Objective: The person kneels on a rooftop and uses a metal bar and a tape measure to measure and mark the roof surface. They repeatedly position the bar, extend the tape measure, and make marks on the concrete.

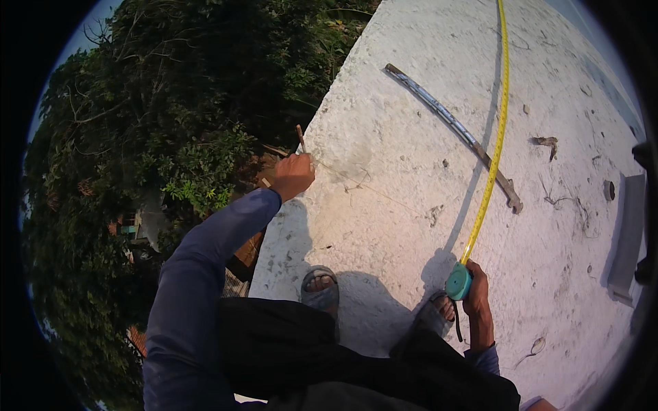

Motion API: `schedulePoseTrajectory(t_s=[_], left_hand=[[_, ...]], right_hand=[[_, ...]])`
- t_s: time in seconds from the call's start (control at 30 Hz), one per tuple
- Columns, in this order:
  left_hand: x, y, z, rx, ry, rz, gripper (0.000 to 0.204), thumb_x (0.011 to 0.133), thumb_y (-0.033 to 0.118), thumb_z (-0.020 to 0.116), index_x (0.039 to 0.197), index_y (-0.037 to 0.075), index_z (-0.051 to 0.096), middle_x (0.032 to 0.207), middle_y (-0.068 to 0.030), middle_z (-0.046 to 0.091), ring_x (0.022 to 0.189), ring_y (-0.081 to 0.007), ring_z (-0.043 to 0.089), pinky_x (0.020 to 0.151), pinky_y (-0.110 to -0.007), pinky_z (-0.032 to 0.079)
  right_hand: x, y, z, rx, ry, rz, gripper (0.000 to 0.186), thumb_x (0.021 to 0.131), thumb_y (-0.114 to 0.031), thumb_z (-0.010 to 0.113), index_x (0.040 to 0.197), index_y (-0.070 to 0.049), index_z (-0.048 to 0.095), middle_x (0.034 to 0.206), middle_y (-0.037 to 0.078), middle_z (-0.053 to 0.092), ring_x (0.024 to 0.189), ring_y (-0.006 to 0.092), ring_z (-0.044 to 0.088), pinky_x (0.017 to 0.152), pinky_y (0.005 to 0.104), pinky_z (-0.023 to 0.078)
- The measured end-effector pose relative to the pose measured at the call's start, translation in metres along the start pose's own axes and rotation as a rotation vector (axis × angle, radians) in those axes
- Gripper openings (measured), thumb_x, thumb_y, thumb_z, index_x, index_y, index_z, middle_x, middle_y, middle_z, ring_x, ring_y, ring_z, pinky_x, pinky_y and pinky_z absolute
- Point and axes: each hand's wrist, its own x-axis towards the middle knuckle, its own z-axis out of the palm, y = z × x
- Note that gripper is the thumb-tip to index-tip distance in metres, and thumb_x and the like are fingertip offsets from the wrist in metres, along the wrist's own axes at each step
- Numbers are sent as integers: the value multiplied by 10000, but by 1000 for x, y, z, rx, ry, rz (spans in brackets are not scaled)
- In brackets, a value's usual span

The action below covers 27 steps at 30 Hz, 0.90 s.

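Note:
My left hand (pixel 295 177) is closed in a fist at the slab's left edge. A thin, reddish-brown rod (pixel 300 137) sticks up out of the fist; whether it is loose or fixed to the edge is hidden. From near this hand a thin string (pixel 373 189) runs to the right over the slab. In my right hand (pixel 479 291) is a teal tape measure (pixel 458 282), gripped by its case beside my right foot. Its yellow blade (pixel 502 103) stretches out to the far side, raised above the surface, with its shadow alongside.
A long metal bar (pixel 445 118) with a hooked end lies on the rough whitish slab (pixel 384 226), partly under the blade. Beyond the left edge is a drop with trees (pixel 171 137). At right sit a grey block (pixel 625 240) and scattered debris (pixel 546 145).

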Motion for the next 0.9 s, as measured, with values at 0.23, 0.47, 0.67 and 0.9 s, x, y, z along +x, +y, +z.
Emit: schedulePoseTrajectory(t_s=[0.23, 0.47, 0.67, 0.9], left_hand=[[6, 0, 21, 73, -28, 24, 186, 878, 157, 582, 894, 11, 695, 933, -213, 720, 904, -386, 703, 789, -520, 532], [8, -18, 38, 58, 80, 160, 207, 901, 170, 551, 945, 45, 710, 850, -221, 718, 805, -421, 708, 723, -534, 544], [14, -11, 40, 67, 68, 57, 158, 864, 121, 566, 843, 7, 674, 831, -222, 708, 816, -409, 700, 718, -532, 530], [9, -5, 41, 47, 0, -36, 190, 884, 132, 548, 954, -5, 660, 914, -252, 713, 890, -421, 701, 786, -549, 532]], right_hand=[[-2, -2, -5, -12, -34, -22, 280, 1011, -327, 514, 973, -71, 623, 766, 2, 557, 623, 126, 532, 558, 291, 454], [-9, -11, 9, -50, -44, -1, 279, 1001, -309, 481, 1016, -67, 618, 802, 9, 571, 668, 126, 569, 604, 288, 493], [-13, -10, 10, -59, -36, -46, 317, 997, -346, 489, 1005, -56, 618, 787, 12, 553, 634, 125, 546, 552, 283, 462], [4, 1, -8, -122, -29, -66, 311, 991, -345, 504, 999, -57, 620, 791, 4, 547, 647, 117, 524, 568, 284, 445]])
